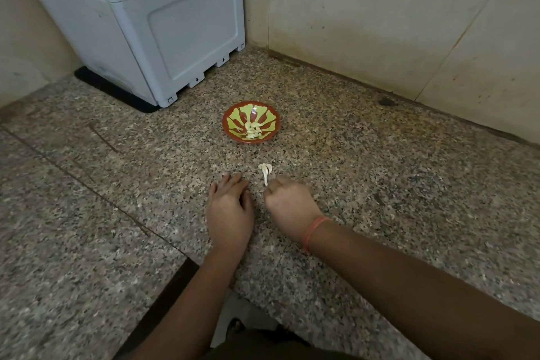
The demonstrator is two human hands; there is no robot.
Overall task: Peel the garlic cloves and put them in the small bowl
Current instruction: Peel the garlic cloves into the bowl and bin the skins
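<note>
— Peeling, or dropping into the bowl?

— Peeling, by the look. Seemingly pinching the papery tail of the garlic clove (pixel 266 169) with the curled right hand (pixel 287 199), near the small bowl (pixel 226 121) on the granite counter (pixel 380 184). Resting the left hand (pixel 229 207) flat alongside, fingers straight, gripping nothing.

— Next?

— Probably steadying with the left, stripping the skin, then adding to the peeled cloves (pixel 253 130) lying in the bowl.

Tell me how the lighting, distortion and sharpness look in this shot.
Head view: dim, even light, soft shadows beside the left hand and right hand; wide-angle stretch swells the forearms near the bottom edge; peeled cloves in the small bowl merge into a pale, soft clump.
</note>
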